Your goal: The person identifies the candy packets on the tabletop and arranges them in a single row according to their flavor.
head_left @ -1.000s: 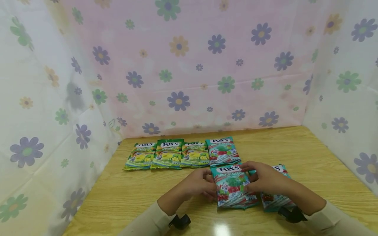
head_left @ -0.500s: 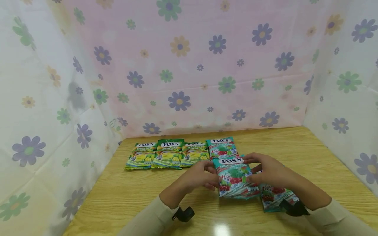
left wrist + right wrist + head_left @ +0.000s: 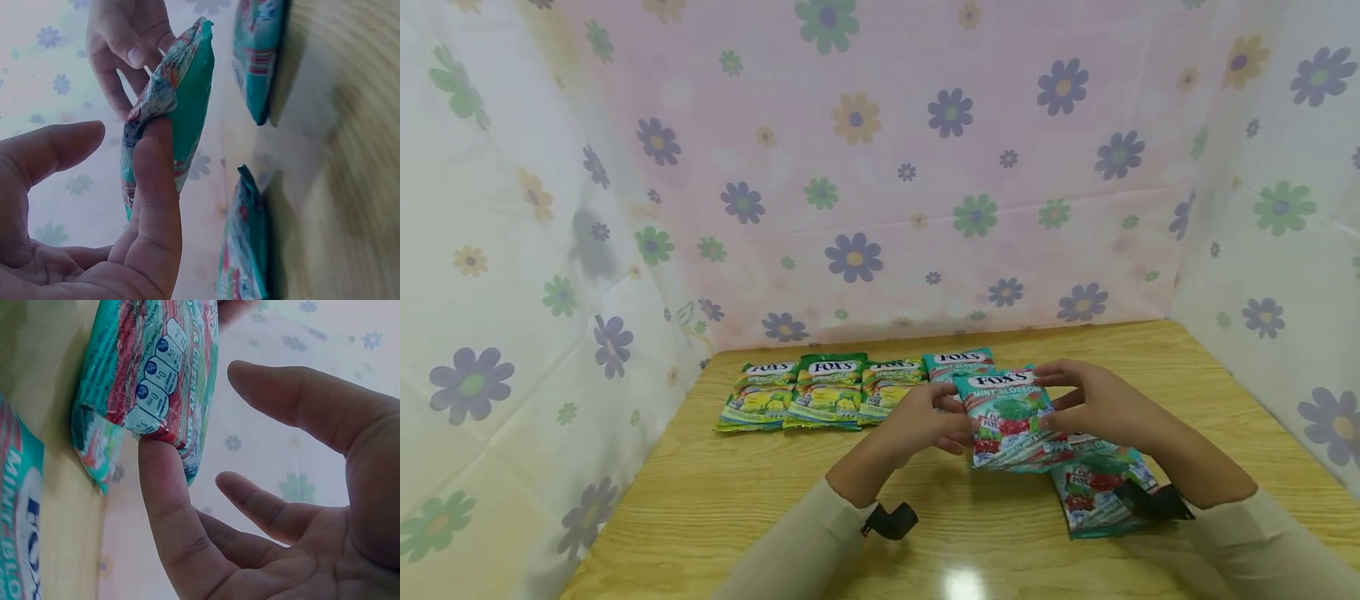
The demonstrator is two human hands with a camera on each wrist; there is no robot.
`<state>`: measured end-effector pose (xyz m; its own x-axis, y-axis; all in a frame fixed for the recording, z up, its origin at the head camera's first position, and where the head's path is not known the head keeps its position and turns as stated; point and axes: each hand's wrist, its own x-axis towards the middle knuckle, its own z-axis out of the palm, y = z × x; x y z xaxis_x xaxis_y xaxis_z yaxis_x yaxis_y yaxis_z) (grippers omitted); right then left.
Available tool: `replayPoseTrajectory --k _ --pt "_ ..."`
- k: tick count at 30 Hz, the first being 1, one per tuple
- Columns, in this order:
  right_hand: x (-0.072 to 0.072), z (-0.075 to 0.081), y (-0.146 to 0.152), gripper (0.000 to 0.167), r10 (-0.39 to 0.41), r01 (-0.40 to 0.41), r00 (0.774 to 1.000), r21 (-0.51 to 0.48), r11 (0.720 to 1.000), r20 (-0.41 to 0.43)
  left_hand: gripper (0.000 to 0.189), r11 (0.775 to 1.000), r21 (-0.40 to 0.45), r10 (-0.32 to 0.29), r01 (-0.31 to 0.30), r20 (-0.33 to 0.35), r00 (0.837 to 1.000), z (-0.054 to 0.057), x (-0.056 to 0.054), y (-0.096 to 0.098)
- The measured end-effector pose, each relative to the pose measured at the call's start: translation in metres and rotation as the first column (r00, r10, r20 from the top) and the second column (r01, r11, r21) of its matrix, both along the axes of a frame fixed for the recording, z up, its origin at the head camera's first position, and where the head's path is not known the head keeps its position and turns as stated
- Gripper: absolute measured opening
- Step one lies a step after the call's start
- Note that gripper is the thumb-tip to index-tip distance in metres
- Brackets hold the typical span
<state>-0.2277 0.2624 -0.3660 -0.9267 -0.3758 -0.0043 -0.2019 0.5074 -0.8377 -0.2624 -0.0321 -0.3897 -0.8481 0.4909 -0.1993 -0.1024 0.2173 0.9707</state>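
Observation:
A teal and red FOX'S mint candy bag (image 3: 1009,421) hangs raised and tilted above the table, held between both hands. My left hand (image 3: 917,429) holds its left edge; in the left wrist view one finger presses the bag (image 3: 190,103) while the thumb stands off it. On the other edge, my right hand (image 3: 1108,410) has a fingertip against the bag (image 3: 156,369), its thumb apart from the front in the right wrist view. Another mint candy bag (image 3: 1108,500) lies on the table below my right wrist, partly covered.
Three yellow-green candy bags (image 3: 823,396) lie in a row at the back left. Beside them lies one mint candy bag (image 3: 958,358), partly hidden by the raised one. Flowered cloth (image 3: 887,192) walls the wooden table (image 3: 737,517) at the back and sides.
Both hands have lifted the mint candy bag off the table and carried it away from me and slightly right. The bags in the back row have stayed put.

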Motion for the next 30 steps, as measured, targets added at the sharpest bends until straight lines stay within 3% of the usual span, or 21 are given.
replayPoseTrajectory --k 9,17,25,30 --pt "-0.01 0.006 0.012 0.072 0.006 -0.005 1.0 -0.091 0.996 0.003 0.075 1.0 0.006 0.017 -0.017 -0.085 0.996 -0.001 -0.011 0.015" --pt "-0.014 0.009 0.021 0.064 -0.09 0.087 0.995 -0.061 0.994 -0.049 0.07 0.996 0.034 0.083 -0.079 -0.123 0.989 -0.001 -0.021 0.034" --pt "-0.02 0.004 0.029 0.059 -0.224 0.222 0.963 -0.03 0.975 -0.148 0.061 0.985 0.039 0.173 -0.169 -0.197 0.965 -0.002 -0.028 0.061" --pt "-0.025 0.0 0.033 0.055 -0.281 0.278 0.944 -0.045 0.96 -0.173 0.055 0.97 0.062 0.241 -0.233 -0.192 0.951 -0.009 -0.033 0.077"
